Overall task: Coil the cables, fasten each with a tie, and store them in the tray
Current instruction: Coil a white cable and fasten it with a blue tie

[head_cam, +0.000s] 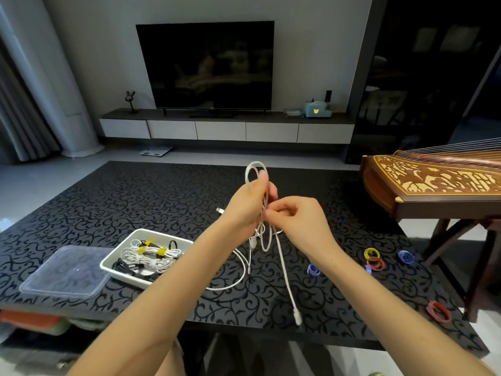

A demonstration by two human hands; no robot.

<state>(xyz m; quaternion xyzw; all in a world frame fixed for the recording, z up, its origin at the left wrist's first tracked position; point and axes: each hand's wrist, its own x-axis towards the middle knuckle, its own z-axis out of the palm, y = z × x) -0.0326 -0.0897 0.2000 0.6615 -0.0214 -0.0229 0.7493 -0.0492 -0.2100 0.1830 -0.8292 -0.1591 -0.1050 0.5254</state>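
While your left hand point(244, 210) and right hand point(298, 221) pinch the cable point(284, 272), it trails onto the black table point(135, 202). A TV point(206, 66) faces you.

A dark television point(205, 65) stands on a low white-drawered console point(225, 128) against a pale wall point(311, 50).

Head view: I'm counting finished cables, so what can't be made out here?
- Head view: how many loops the white cable has, covered by the left hand and right hand.
- Head view: the tray near corner and the full count of tied bundles, behind the left forearm.
- Head view: the stringed instrument, cut off by the right edge.
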